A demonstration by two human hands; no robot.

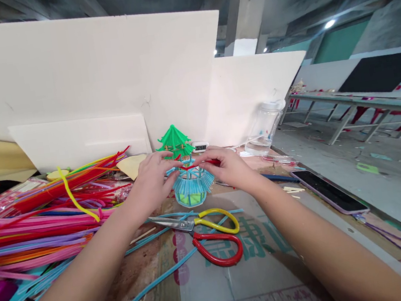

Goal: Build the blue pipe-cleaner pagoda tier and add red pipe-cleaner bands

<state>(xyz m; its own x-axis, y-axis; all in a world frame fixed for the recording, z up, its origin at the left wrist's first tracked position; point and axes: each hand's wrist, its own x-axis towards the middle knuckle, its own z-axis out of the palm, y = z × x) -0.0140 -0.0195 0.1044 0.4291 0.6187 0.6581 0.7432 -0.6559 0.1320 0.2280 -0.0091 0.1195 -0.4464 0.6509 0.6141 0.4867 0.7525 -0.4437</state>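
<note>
In the middle stands a small pagoda-like model made of pipe cleaners, with a light-blue skirted tier (pixel 191 187) at the bottom and a green pointed roof (pixel 174 142) behind it. A red pipe cleaner (pixel 190 167) runs across the top of the blue tier, between both hands. My right hand (pixel 230 166) pinches its right end. On the other side my left hand (pixel 154 177) has thumb and fingers closed around its left end, beside the blue tier; the exact contact is partly hidden. Just in front lie scissors (pixel 201 231) with one yellow and one red handle, over loose blue pipe cleaners (pixel 160 282).
Bundles of coloured pipe cleaners (pixel 42 229) fill the left side. White boards (pixel 90 66) stand behind. A clear plastic jar (pixel 265 128) and a small digital display (pixel 200 146) are at the back. A phone (pixel 329 191) lies at the table's right edge.
</note>
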